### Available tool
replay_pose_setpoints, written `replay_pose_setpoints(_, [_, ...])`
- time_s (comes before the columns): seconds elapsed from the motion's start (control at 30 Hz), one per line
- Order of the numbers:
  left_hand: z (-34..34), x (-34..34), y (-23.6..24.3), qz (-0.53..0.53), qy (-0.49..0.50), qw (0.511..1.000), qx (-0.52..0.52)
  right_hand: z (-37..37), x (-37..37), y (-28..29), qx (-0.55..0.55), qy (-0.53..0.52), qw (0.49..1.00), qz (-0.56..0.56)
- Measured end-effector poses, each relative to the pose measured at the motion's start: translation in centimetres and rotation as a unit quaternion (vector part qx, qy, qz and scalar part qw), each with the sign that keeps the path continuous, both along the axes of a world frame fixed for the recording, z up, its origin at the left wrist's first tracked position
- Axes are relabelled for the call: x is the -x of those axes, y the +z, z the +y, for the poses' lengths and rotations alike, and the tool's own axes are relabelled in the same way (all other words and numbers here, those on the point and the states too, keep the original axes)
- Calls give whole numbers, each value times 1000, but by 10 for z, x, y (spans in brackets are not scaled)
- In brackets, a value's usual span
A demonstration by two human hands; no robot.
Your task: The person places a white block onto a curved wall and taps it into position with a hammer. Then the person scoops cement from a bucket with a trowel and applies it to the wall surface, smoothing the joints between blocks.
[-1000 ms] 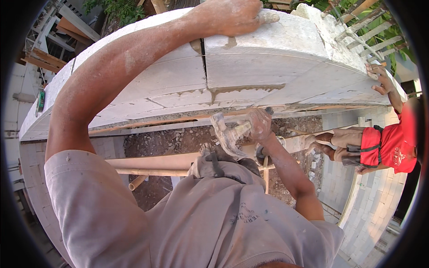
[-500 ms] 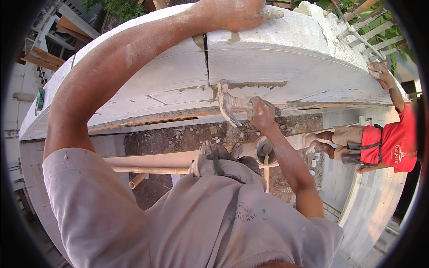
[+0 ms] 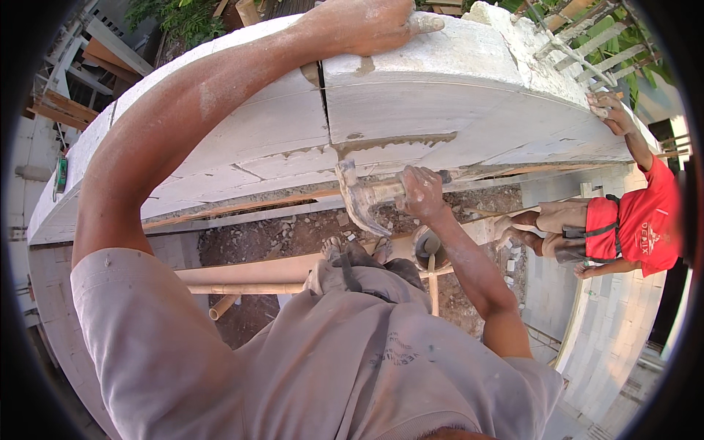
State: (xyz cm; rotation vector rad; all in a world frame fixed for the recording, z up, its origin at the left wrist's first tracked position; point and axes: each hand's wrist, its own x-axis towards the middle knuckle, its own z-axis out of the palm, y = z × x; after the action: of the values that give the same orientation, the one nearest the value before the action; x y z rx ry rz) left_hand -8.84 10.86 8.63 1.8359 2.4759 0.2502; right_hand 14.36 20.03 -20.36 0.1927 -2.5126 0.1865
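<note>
My right hand (image 3: 422,195) is closed round the handle of a claw hammer (image 3: 356,198) caked with dried mortar. Its head is at the left, with the curved claw toward my body, just below the smeared mortar joint on the wall's near face. High on the white block wall (image 3: 411,110), my left hand (image 3: 367,28) curls over the top of a block, thumb pointing right. The fingers' far side is partly cut off by the picture's upper edge. A dark upright gap between two blocks runs down below my left wrist.
A co-worker in a red shirt (image 3: 649,224) stands at the right, one hand on the wall top. Steel bars (image 3: 594,48) project at upper right. A plank (image 3: 242,276), a bamboo pole (image 3: 246,289) and a bucket (image 3: 429,246) are around my feet. A green tool (image 3: 61,174) lies far left.
My right hand has drawn the hammer slightly down from the mortar joint. My left hand keeps its place on the wall top. The whole view has shifted a little.
</note>
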Motion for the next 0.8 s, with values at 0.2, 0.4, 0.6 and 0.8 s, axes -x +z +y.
replay_pose_setpoints(0.2, [12,21,-38,104,32,993,-49,-5,12,10,63,-111,979,-158])
replay_pose_setpoints(0.4, [2,8,-22,75,34,996,-28,-28,-38,45,158,-71,982,-77])
replay_pose_setpoints(0.6, [8,4,-18,42,31,999,-12,-5,-60,201,427,-131,894,-14])
replay_pose_setpoints(0.8, [0,12,-24,53,-13,994,-93,57,-25,345,444,-135,879,106])
